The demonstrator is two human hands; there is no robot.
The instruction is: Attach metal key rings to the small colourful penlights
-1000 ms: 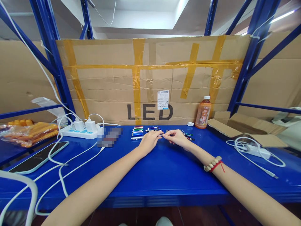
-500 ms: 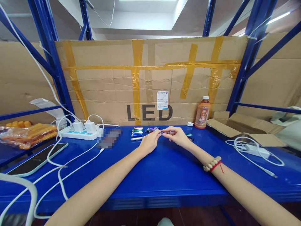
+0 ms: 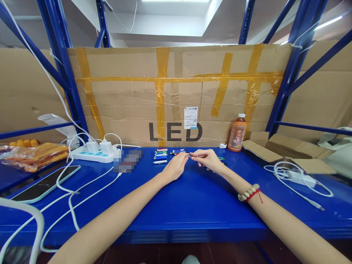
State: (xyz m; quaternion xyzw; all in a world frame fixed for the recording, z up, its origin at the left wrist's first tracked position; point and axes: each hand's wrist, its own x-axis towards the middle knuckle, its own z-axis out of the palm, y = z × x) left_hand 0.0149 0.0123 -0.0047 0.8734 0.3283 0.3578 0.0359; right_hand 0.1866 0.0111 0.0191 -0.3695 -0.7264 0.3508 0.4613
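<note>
Left hand point(image 3: 176, 167) and right hand point(image 3: 209, 160) meet fingertip to fingertip at the far middle of the blue tabletop point(image 3: 192, 205). Each is curled into a pinch, thumb and forefinger closed on opposite ends of one small metal piece point(image 3: 189, 156), which is held just above the surface; it is too small to tell its kind. The remaining fingers are loosely bent, and the right wrist carries a bead bracelet point(image 3: 248, 192) with a red cord. Just left of the left hand lies a neat row of small coloured cylinders point(image 3: 160, 156), side by side; a few loose ones point(image 3: 178, 151) lie behind the fingertips, and others show partly beyond the right hand. Further right, a capped bottle point(image 3: 236, 132) of orange-brown liquid stands upright against the taped cardboard sheet point(image 3: 176, 91) marked "LED". Beside it an open cardboard box point(image 3: 286, 151) lies with flaps spread; its contents cannot be seen. A coiled white cable point(image 3: 298, 176) lies in front of the box. To the left are a power strip point(image 3: 92, 156) with chargers plugged in, a phone point(image 3: 45, 183) lying flat, and a clear bag point(image 3: 33, 154) of orange items.
</note>
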